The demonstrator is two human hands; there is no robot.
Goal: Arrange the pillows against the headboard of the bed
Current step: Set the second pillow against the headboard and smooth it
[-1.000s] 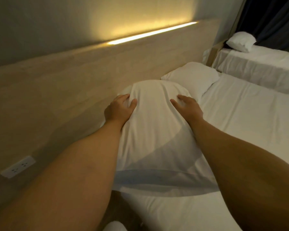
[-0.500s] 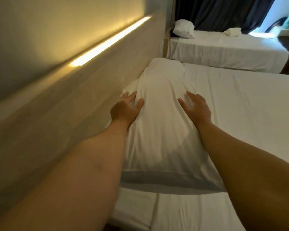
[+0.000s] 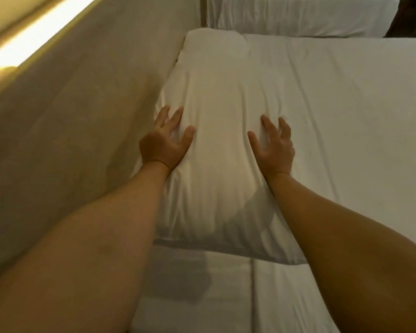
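A white pillow (image 3: pixel 216 169) lies along the wooden headboard (image 3: pixel 87 121) on the white bed (image 3: pixel 346 140). My left hand (image 3: pixel 165 140) rests flat on the pillow's left side, next to the headboard, fingers spread. My right hand (image 3: pixel 274 143) presses the pillow's right side, fingers apart. Neither hand grips the fabric. A second white pillow (image 3: pixel 214 46) lies beyond the first, also against the headboard, its near end touching or tucked under the first.
A lit strip (image 3: pixel 34 34) glows along the headboard's top at the upper left. A second bed (image 3: pixel 298 18) with white sheets stands beyond this one. A dark curtain edge (image 3: pixel 411 18) shows at the top right.
The view has tilted down and closer to the pillow. My hands have spread flatter on the pillow, staying on its two sides. The pillow lies lower against the headboard.
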